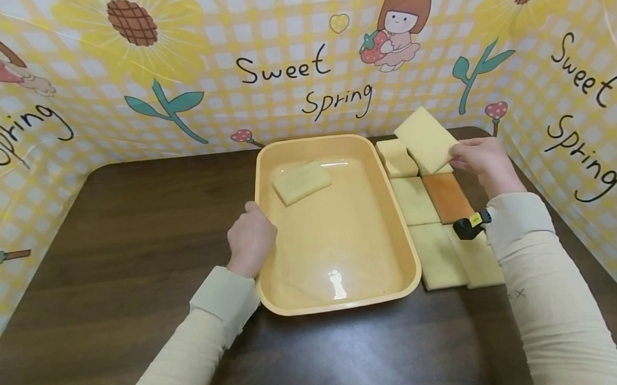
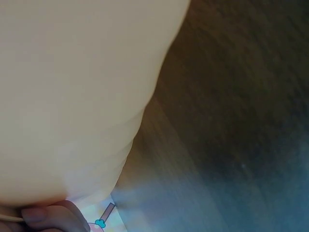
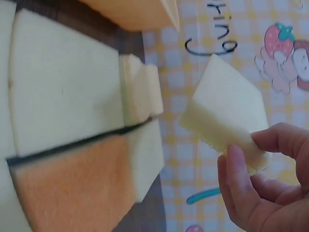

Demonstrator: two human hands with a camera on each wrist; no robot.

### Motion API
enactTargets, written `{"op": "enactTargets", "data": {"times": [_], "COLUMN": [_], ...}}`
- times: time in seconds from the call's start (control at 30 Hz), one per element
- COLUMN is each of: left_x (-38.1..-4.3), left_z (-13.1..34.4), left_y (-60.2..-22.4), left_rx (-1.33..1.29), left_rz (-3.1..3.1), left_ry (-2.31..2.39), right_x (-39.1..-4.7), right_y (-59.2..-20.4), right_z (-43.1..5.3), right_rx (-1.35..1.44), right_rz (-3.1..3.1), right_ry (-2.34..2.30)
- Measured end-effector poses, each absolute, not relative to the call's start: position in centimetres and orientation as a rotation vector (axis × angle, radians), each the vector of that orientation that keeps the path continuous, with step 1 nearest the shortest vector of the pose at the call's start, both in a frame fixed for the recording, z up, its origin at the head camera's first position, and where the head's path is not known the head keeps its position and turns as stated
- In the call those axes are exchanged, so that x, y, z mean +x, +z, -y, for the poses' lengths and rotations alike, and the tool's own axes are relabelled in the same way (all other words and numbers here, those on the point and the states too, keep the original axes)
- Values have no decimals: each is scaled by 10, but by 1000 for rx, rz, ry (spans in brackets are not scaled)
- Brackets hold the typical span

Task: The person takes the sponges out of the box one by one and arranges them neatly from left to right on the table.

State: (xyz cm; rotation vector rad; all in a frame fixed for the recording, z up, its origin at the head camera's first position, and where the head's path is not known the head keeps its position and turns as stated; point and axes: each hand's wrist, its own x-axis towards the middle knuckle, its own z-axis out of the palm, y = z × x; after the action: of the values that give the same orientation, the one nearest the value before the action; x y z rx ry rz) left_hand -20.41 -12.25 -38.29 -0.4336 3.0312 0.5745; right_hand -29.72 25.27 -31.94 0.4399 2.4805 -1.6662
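My left hand (image 1: 251, 241) grips the left rim of a pale orange rectangular tray (image 1: 336, 243). In the left wrist view only a few of its fingers (image 2: 55, 217) show at the bottom, beside a large blurred pale surface. Between thumb and fingers, my right hand (image 1: 483, 159) pinches the edge of a flat, pale yellow sponge piece (image 1: 422, 138). This piece is held tilted above the back of the sponge rows; the right wrist view shows the sponge piece (image 3: 227, 101) with its corner upward. Another pale yellow sponge piece (image 1: 302, 183) lies flat near the back of the tray.
Right of the tray, several pale sponge pieces (image 1: 440, 255) and an orange one (image 1: 447, 198) lie in rows on the dark wooden table (image 1: 151, 251). A thicker yellow block (image 1: 396, 157) sits at the back. A printed yellow-check cloth (image 1: 281, 44) walls the back and sides.
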Motion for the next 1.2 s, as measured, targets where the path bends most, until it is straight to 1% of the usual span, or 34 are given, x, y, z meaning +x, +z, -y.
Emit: {"op": "enactTargets", "data": {"times": [0.3,0.57,0.8,0.87,1.03,1.2], "left_x": [-205,-204,-204,-204,-203,-203], "left_z": [121,122,124,124,124,123], "left_y": [-383,-382,-382,-382,-381,-381], "left_rx": [-436,-436,-445,-445,-446,-454], "left_rz": [-3014,-3016,-3010,-3011,-3017,-2997], "left_ry": [546,533,545,542,535,545], "right_x": [-296,-299,-307,-308,-308,-305], "right_y": [-329,-337,-347,-348,-349,-353], "right_z": [-276,-284,-291,-293,-297,-303], "right_rx": [655,785,889,921,1042,1096], "right_rz": [-2501,-2460,-2179,-2151,-2203,-2224], "right_ry": [-1681,-1781,-2151,-2187,-2132,-2081]}}
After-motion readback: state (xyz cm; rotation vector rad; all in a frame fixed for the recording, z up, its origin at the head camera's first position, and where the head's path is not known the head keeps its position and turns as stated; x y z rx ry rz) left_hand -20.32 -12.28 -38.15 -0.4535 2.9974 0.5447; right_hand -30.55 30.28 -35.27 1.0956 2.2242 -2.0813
